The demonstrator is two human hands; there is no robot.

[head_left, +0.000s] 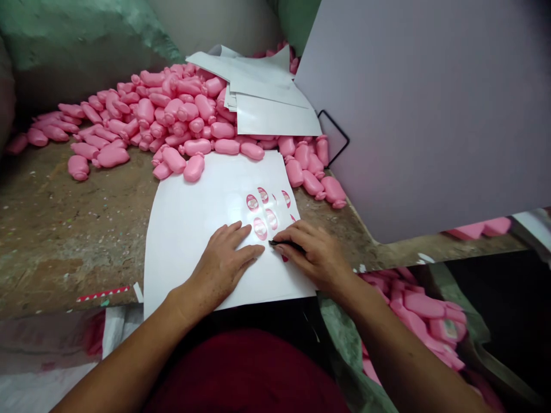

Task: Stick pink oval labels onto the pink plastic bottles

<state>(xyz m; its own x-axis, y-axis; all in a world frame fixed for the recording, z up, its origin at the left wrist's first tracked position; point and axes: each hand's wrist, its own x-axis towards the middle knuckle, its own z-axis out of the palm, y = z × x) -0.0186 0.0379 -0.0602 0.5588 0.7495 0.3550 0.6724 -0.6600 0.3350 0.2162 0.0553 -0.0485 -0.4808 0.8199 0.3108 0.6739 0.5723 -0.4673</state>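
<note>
Label sheet [193,241], white, lying flat on the table [64,229], its long axis apparently running away from the person and leaning slightly to the left. Left hand [221,261]: palm down on the sheet, open, fingers lightly spread and pointing toward the right hand. Right hand [314,255]: fingers curled and pinching a dark slender tool [286,245], its exact kind unclear, with the tip at the sheet just beside the oval pink-and-white labels [260,228]. These labels stand in rows between and beyond the hands, partly covered by the right hand. Pink plastic bottles [193,146] lie heaped against the sheet's far edge, with a stack of white sheets [267,97] resting on the heap. Lilac-grey board [422,115] stands at right, with a black wire loop [333,137] at its edge. Further pink bottles [419,307] lie below the table at right. Dark red garment [245,373] at bottom.
</note>
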